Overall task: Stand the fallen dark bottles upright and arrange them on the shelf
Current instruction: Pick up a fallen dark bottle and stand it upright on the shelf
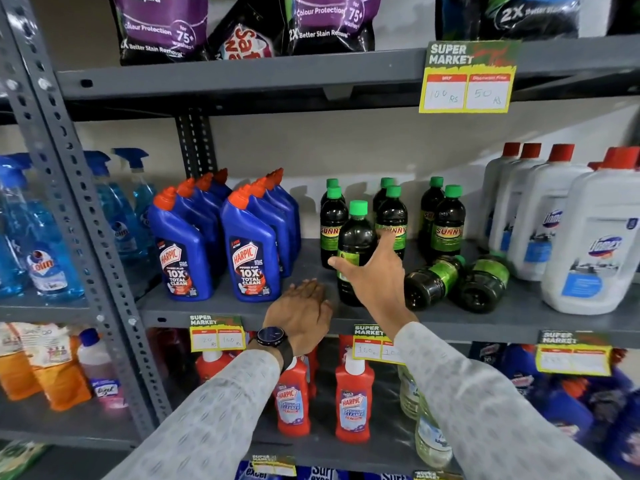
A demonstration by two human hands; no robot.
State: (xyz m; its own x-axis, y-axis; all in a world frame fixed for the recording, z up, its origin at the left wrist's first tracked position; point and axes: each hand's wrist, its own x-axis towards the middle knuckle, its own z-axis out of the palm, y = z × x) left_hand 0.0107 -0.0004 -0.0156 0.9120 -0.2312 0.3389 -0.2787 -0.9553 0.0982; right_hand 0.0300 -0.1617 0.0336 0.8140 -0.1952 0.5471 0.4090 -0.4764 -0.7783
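- The right hand [372, 268] wraps around the front bottle [356, 251], a dark bottle with a green cap that stands upright near the front of the shelf [450, 323]; thumb and fingers are spread around its body.
- The left hand [304, 308] lies palm down on the shelf edge, fingers loosely open, holding nothing; a watch [272, 337] sits on its wrist.
- Behind the front bottle, six more dark bottles [448, 221] stand upright in pairs.
- Two fallen bottles [457, 284] lie on their sides just right of the right hand, bases toward the camera, touching each other.
- Blue bottles [249, 247] stand to the left, white jugs [588, 244] to the right.
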